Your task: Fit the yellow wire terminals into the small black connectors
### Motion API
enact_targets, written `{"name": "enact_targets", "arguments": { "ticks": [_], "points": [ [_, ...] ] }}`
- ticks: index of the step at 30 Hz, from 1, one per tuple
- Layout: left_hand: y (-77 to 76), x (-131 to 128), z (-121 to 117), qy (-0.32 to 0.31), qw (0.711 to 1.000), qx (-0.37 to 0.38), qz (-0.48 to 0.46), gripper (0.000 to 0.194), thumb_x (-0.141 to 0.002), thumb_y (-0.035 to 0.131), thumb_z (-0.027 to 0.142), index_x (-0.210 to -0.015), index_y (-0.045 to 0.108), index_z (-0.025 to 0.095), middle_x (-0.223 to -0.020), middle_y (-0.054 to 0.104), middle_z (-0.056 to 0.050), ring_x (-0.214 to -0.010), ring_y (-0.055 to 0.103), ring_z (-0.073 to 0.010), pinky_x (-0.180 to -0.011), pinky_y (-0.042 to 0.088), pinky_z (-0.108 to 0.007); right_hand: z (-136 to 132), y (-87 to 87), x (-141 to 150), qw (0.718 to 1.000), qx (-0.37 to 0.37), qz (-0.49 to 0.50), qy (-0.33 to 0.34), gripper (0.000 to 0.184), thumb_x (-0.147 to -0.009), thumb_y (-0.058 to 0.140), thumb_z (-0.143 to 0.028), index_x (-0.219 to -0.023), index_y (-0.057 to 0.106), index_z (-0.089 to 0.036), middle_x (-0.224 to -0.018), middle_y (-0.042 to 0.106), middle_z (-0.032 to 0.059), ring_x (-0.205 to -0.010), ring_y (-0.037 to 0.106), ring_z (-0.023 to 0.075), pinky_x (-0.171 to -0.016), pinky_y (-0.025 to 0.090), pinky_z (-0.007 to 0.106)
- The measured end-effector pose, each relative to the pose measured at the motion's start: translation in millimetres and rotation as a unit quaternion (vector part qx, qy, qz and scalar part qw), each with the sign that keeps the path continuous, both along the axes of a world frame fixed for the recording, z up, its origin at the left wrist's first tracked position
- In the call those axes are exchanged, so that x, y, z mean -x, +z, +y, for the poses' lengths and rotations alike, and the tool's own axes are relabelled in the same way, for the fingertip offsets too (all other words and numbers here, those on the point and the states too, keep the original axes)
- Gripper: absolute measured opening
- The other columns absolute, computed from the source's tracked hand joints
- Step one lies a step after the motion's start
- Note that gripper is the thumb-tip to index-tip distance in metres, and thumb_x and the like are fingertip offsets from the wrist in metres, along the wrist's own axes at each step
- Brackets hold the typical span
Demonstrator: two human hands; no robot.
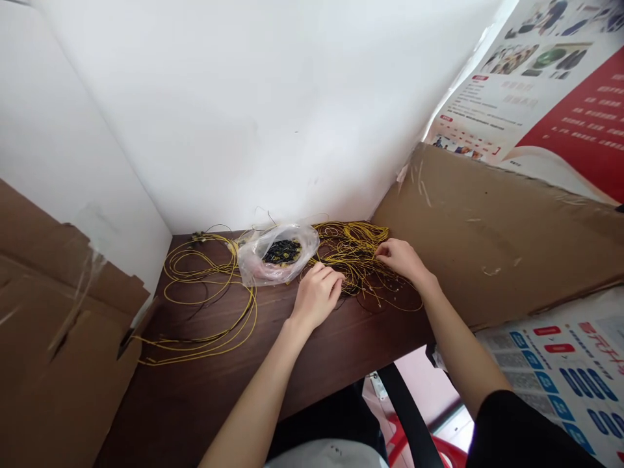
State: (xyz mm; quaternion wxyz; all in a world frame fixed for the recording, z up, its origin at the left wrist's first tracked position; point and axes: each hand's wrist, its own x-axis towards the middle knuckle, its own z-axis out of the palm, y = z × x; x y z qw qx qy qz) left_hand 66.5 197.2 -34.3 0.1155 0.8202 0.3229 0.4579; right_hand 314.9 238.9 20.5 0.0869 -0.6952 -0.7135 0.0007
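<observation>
A tangled heap of thin yellow and black wires [358, 250] lies at the back right of the dark brown table. My right hand [400, 259] is at the heap's right side, thumb and fingers pinched together on the wires. At the heap's near left edge is my left hand [319, 291], its fingers curled closed; what they hold, if anything, is too small to make out. Just beyond my left hand stands an open clear plastic bag [253, 263] with small black and yellow parts [281, 251] inside.
Looped yellow cables [209, 260] spread over the table's left side [205, 390], some ends reaching the left cardboard panel [68, 338]. A white wall [273, 110] closes the back. Another cardboard panel [487, 234] borders the right, with printed posters [550, 97] behind it.
</observation>
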Motion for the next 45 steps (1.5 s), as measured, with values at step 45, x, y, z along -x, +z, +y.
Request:
{"name": "enact_targets", "arguments": {
  "ticks": [45],
  "points": [
    [-3.1, -18.6, 5.3, -0.096, 0.742, 0.425, -0.510, 0.024, -0.068, 0.076, 0.030, -0.083, 0.069, 0.011, -0.077, 0.073, -0.007, -0.068, 0.066, -0.0129, -0.065, 0.051, -0.024, -58.8, -10.8, 80.2, 0.924, -0.087, 0.340, 0.149, 0.016, -0.084, 0.058, -0.025, -0.095, 0.069, -0.020, -0.097, 0.072, 0.0045, -0.091, 0.066, 0.0204, -0.086, 0.050, 0.034]
  ]
}}
